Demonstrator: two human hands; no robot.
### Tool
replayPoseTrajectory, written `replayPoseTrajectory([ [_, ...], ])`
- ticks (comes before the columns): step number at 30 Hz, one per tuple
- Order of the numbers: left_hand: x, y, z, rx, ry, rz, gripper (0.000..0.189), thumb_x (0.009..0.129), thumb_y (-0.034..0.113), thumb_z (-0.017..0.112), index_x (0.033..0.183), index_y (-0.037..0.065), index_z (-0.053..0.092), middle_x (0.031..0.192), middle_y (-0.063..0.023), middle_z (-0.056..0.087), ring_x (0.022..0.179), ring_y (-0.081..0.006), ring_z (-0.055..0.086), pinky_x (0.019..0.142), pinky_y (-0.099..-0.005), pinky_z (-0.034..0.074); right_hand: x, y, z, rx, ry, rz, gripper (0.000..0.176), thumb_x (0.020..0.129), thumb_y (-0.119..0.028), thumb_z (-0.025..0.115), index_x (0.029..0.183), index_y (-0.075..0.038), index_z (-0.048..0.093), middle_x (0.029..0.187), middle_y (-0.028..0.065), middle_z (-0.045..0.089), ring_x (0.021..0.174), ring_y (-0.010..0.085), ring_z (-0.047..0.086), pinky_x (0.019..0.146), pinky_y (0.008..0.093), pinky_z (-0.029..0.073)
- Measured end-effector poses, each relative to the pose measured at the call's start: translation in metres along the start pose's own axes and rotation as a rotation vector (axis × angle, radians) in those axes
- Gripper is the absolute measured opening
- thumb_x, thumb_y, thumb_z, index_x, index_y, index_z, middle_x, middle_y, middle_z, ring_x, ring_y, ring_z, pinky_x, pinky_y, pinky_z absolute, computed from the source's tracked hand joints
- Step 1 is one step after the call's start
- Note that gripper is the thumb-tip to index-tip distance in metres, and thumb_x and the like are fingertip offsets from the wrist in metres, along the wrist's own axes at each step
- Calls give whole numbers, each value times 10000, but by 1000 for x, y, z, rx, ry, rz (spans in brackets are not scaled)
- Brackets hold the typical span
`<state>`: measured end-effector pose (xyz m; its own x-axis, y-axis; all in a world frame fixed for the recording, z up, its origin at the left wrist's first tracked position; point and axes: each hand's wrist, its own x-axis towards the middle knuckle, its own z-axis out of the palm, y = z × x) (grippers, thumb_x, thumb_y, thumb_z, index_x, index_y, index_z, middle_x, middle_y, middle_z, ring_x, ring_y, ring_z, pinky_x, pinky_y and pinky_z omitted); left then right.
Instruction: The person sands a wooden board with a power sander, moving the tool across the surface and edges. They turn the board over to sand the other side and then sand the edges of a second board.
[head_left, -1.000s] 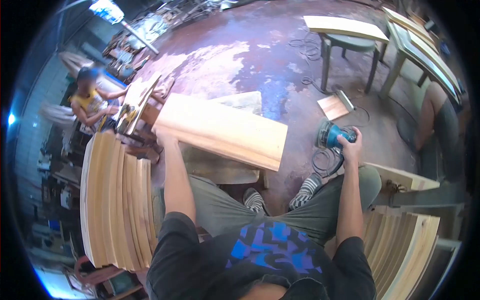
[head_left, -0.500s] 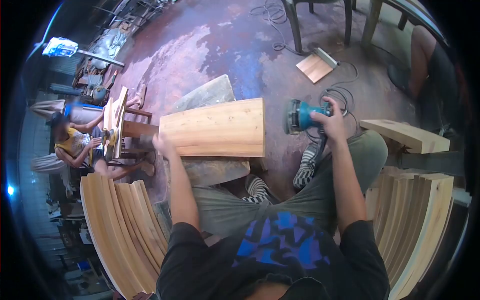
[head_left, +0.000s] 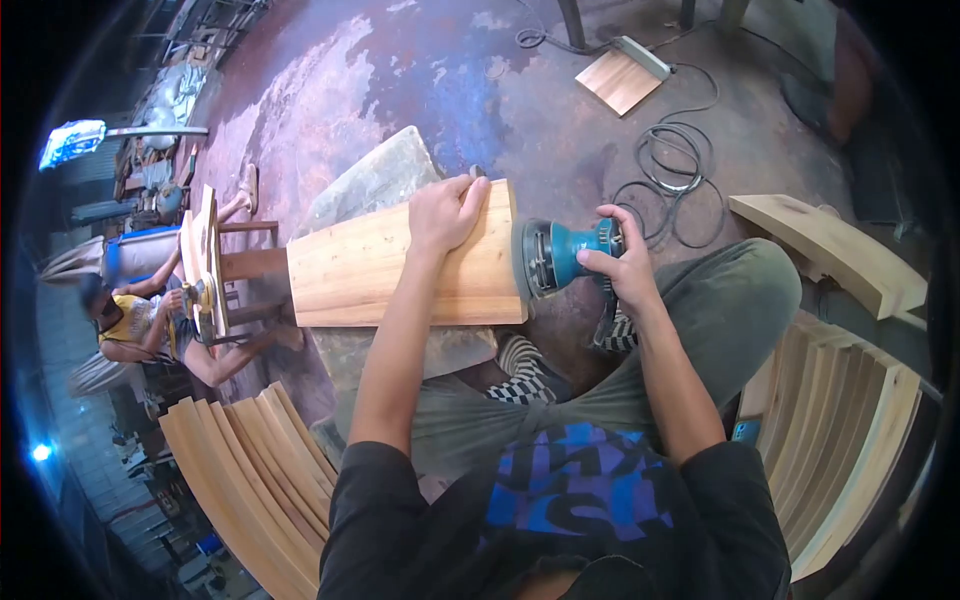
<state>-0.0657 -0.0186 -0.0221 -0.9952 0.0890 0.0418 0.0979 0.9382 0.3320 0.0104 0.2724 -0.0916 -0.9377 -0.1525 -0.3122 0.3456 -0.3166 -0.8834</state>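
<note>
both sets of fingers curl; right hand gripping teal sander; left hand on board, over its far edge

One teal sander, two plank stacks

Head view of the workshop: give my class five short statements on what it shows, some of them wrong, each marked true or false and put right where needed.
1. The right hand holds a teal power sander. True.
2. The left hand is holding a cable. False: it is on the wooden board.
3. Loops of cable lie on the floor. True.
4. Rows of boards are on only one side of the person wearing the camera. False: there is a left row and a right row.
5. Another person in a yellow top is toward the left of the view. True.
</note>
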Motion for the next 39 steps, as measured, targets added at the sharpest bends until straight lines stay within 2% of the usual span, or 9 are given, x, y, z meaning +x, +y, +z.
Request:
replayPoseTrajectory([
  [2, 7, 6, -3, 109, -87, -118, 507, 1046, 489, 559, 872, 90, 818, 706, -191, 696, 751, -377, 703, 739, -476, 526, 6, -3, 2, 16, 27, 27, 769, 725, -116, 910, 1407, -116, 556, 1108, 20, 542, 1001, 154, 572, 886, 322, 525],
  [3, 9, 7, -2, 99, -88, -126, 507, 1046, 489, 559, 872, 90, 818, 706, -191, 696, 751, -377, 703, 739, -476, 526, 8, -5, 4, 4, 25, 33, 769, 725, -116, 910, 1407, -116, 556, 1108, 20, 542, 1001, 154, 572, 886, 322, 525],
  [5, 10, 6, 2, 70, -21, -153, 581, 1056, 520, 522, 808, 76, 803, 677, -211, 675, 727, -403, 693, 853, -462, 562, 10, -10, 7, 56, 35, 77, 763, 731, -110, 905, 1408, -110, 552, 1102, 22, 554, 993, 147, 584, 875, 315, 533],
  [6, 10, 3, 5, 59, -21, -163, 581, 1056, 520, 522, 808, 76, 803, 677, -211, 675, 727, -403, 693, 853, -462, 562, 13, -13, 8, 43, 33, 83, 763, 731, -110, 905, 1408, -110, 552, 1102, 22, 554, 993, 147, 584, 875, 315, 533],
  [8, 12, -4, 8, 9, 55, -59, 612, 1056, 512, 511, 761, 57, 793, 695, -219, 692, 729, -414, 697, 1007, -447, 557, 22, -17, 11, 59, 56, 100, 752, 748, -94, 896, 1410, -106, 540, 1113, 37, 584, 968, 144, 612, 842, 314, 555],
  [11, 15, -5, 12, 38, 19, -131, 625, 1056, 462, 487, 722, 23, 781, 712, -232, 707, 755, -421, 706, 1117, -441, 516, 29, -26, 15, 114, 19, 160, 723, 778, -84, 878, 1413, -112, 534, 1136, 58, 610, 952, 155, 642, 820, 314, 571],
  [20, 13, -3, 11, 30, 80, -197, 564, 1008, 374, 516, 686, -15, 768, 722, -260, 718, 802, -404, 740, 1084, -442, 530, 46, -47, 22, 92, 24, 296, 648, 861, -80, 791, 1432, -138, 490, 1114, 112, 627, 792, 205, 689, 536, 336, 591],
  [25, 11, -10, 19, -14, 104, -190, 546, 1004, 358, 520, 690, -12, 772, 733, -259, 725, 788, -402, 737, 1092, -442, 518, 54, -54, 22, 31, -5, 309, 602, 929, -137, 732, 1466, -120, 460, 1143, 122, 649, 827, 236, 726, 540, 383, 653],
  [39, 9, -11, 15, -73, 111, -199, 509, 985, 342, 543, 687, 8, 785, 736, -254, 732, 754, -389, 747, 1097, -459, 511, 79, -61, 22, 11, -20, 322, 599, 927, -156, 727, 1461, -122, 458, 1146, 146, 648, 808, 269, 726, 526, 389, 644],
])
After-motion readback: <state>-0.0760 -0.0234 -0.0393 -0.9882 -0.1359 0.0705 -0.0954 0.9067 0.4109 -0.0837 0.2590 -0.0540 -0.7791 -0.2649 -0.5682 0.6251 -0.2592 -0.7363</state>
